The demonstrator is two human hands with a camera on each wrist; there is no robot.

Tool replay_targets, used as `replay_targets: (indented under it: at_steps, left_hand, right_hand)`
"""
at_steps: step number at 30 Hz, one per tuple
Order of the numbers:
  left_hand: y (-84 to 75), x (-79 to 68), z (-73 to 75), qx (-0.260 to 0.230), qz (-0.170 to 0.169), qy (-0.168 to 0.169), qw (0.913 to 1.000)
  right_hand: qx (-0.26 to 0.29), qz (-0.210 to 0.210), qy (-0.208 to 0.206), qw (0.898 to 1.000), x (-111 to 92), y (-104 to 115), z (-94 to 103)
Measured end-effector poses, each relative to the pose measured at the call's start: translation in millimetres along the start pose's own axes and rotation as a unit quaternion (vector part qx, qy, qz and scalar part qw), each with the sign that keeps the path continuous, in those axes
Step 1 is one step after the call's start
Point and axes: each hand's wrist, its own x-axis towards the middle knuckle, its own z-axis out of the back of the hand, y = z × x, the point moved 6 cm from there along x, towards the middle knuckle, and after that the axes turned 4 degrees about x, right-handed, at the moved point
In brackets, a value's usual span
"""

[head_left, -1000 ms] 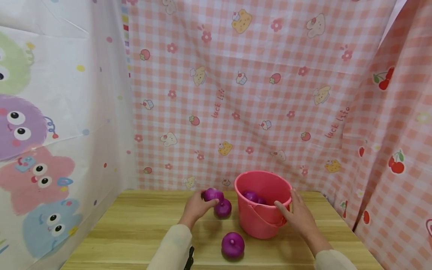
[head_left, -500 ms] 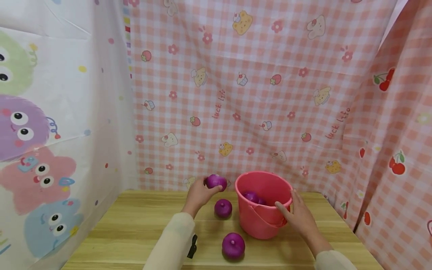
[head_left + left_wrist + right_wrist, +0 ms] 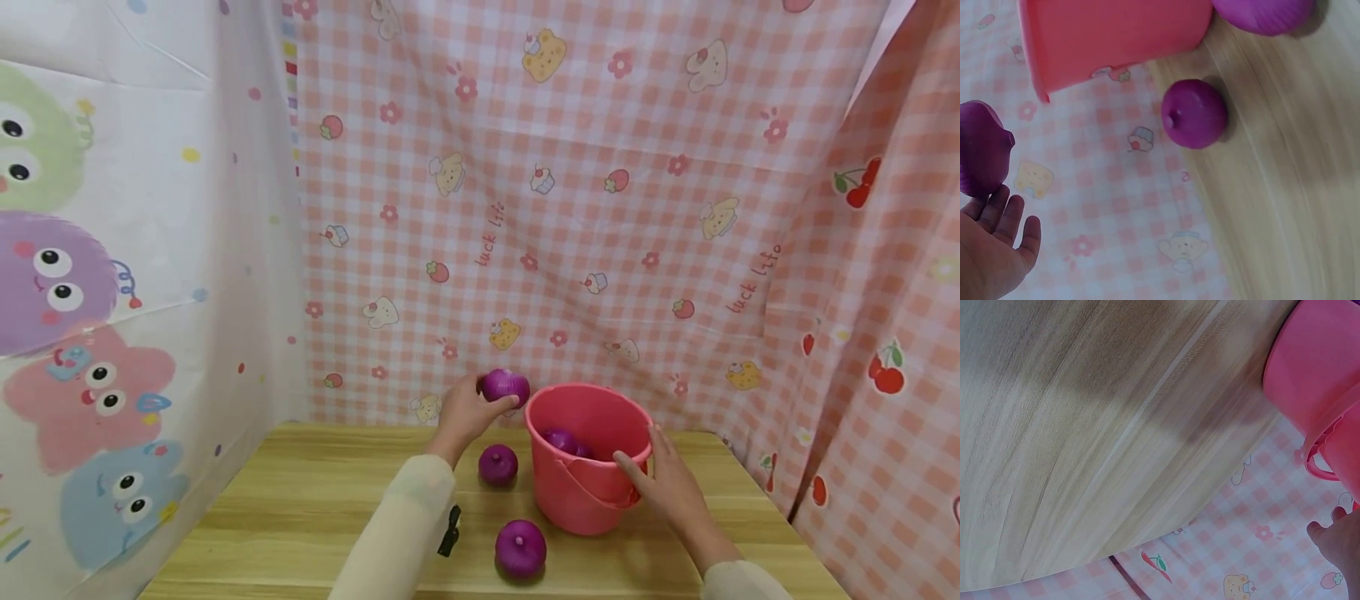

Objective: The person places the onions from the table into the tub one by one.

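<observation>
Between the thumb and fingers of my left hand (image 3: 467, 417) is a purple onion (image 3: 506, 388), raised above the table just left of the bucket's rim. The pink bucket (image 3: 577, 496) stands upright, with purple onions (image 3: 559, 441) partly visible inside. My right hand (image 3: 671, 492) holds the bucket's right side at the rim, thumb on the near side and fingers farther round. Two more onions lie on the table: one (image 3: 498, 465) left of the bucket, the other (image 3: 521, 549) nearer the front. In the left wrist view, the held onion (image 3: 984, 150) sits above the fingertips.
The wooden table (image 3: 315, 517) carries everything. A pink checked cloth (image 3: 405, 267) hangs behind it, and a white cartoon-print sheet (image 3: 232, 250) hangs at the left. A small black object (image 3: 449, 531) shows beside the left sleeve.
My left hand has lifted its onion off the spot beside the other onion and carried it up and right toward the bucket. The right hand and the bucket stay in place.
</observation>
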Motion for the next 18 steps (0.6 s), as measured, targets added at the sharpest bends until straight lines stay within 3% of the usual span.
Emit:
replay_targets:
  at_steps: [18]
  left_hand:
    - [-38.6, 0.0, -46.0, -0.013, -0.026, 0.045, 0.9986]
  right_hand:
    - [0.005, 0.012, -0.012, 1.0, 0.3, 0.0, 1.5]
